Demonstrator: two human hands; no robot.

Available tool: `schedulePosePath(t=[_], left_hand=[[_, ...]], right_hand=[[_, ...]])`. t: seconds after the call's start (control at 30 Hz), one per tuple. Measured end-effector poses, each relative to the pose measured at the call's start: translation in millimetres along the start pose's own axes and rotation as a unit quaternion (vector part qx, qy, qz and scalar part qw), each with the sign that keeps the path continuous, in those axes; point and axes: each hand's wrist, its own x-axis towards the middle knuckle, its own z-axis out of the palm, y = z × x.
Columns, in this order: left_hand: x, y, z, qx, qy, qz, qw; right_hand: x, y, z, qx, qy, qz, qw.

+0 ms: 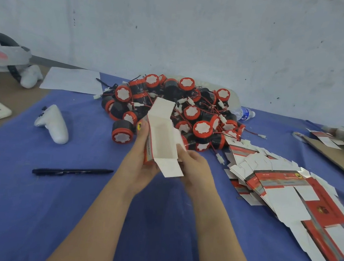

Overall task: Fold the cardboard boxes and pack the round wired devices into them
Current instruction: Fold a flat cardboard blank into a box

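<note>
Round wired devices (pixel 175 109) lie heaped at the far middle of your blue cloth (pixel 29 210), with flat cardboard boxes (pixel 287 197) fanned out just to their right. Nearer you, you hold one half-folded box (pixel 161 137), its white inside facing up. Your left hand (pixel 139 161) curls round its red left side, thumb along the wall; your right hand (pixel 194 167) pinches its right edge with bent fingers

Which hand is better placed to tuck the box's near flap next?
Right, probably. The left hand grips the box along its side, steadying it; the right hand holds only the edge beside the near flap.
</note>
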Motion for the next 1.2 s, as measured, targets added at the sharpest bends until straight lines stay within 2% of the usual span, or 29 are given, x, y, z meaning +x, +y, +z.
schedulePosePath(t=[0.1, 0.17, 0.27, 0.4, 0.5, 0.6, 0.7, 0.77, 0.83, 0.9, 0.97, 1.03, 1.1, 1.13, 1.2], left_hand=[[1.3, -7.8, 6.2, 0.174, 0.085, 0.002, 0.981], [3.8, -14.5, 8.1, 0.252, 0.153, 0.041, 0.955], [5.3, -18.5, 8.3, 0.268, 0.157, 0.076, 0.947], [4.7, -16.3, 9.0, 0.267, 0.162, 0.077, 0.947], [5.5, -15.2, 8.0, 0.268, 0.164, 0.077, 0.946], [2.8, -12.7, 7.5, 0.260, 0.165, 0.075, 0.948], [0.0, -12.1, 11.7, 0.282, 0.160, 0.073, 0.943], [-0.5, -11.8, 12.4, 0.288, 0.150, 0.077, 0.942], [-0.1, -11.6, 13.0, 0.280, 0.127, 0.074, 0.949], [-0.4, -11.6, 14.5, 0.235, 0.084, 0.047, 0.967], [-1.9, -9.8, 16.5, 0.165, 0.049, 0.009, 0.985], [-3.8, -6.5, 15.3, 0.103, 0.021, -0.011, 0.994], [-3.4, -4.7, 10.9, 0.051, 0.006, -0.007, 0.999], [-2.5, -4.1, 9.0, 0.034, 0.006, -0.002, 0.999], [-1.0, -3.0, 9.1, 0.013, 0.030, 0.000, 0.999]], right_hand=[[-2.3, -0.6, -9.0, -0.128, 0.156, -0.160, 0.966], [-9.0, -0.7, -1.9, -0.195, 0.152, -0.231, 0.941], [-11.9, 3.8, 14.8, -0.261, 0.094, -0.253, 0.927], [-2.2, 3.7, 1.3, -0.258, 0.053, -0.240, 0.934], [-4.3, 1.8, 0.8, -0.103, 0.000, -0.214, 0.971], [-5.4, -3.1, 3.1, 0.029, -0.001, -0.147, 0.989], [-4.6, -6.9, -4.8, 0.011, -0.003, -0.090, 0.996], [-2.2, -5.7, -9.8, -0.003, -0.011, -0.100, 0.995], [2.5, -1.9, -13.0, -0.065, 0.028, -0.116, 0.991], [6.7, 2.0, -15.1, -0.140, 0.065, -0.132, 0.979], [7.5, 3.6, -14.9, -0.146, 0.055, -0.130, 0.979], [6.5, 4.5, -11.5, -0.024, 0.006, -0.066, 0.997], [0.6, 2.8, -4.8, 0.099, -0.039, -0.005, 0.994], [-1.0, 2.1, -1.2, 0.121, -0.038, 0.012, 0.992], [-0.7, -0.4, 1.6, 0.137, 0.026, 0.023, 0.990]])
